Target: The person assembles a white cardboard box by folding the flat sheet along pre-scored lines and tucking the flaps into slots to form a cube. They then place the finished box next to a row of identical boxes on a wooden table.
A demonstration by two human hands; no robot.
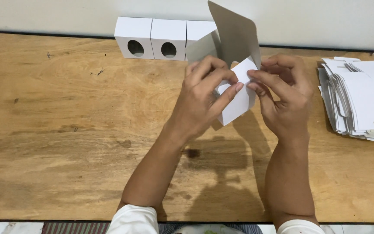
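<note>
Seen from above, two bare hands meet at the centre of the frame over a wooden surface. The left hand and right hand both have their fingers pinched on a half-folded white box, its grey flap standing upright. Three finished boxes sit at upper centre; a stack of flat blanks lies at right.
</note>
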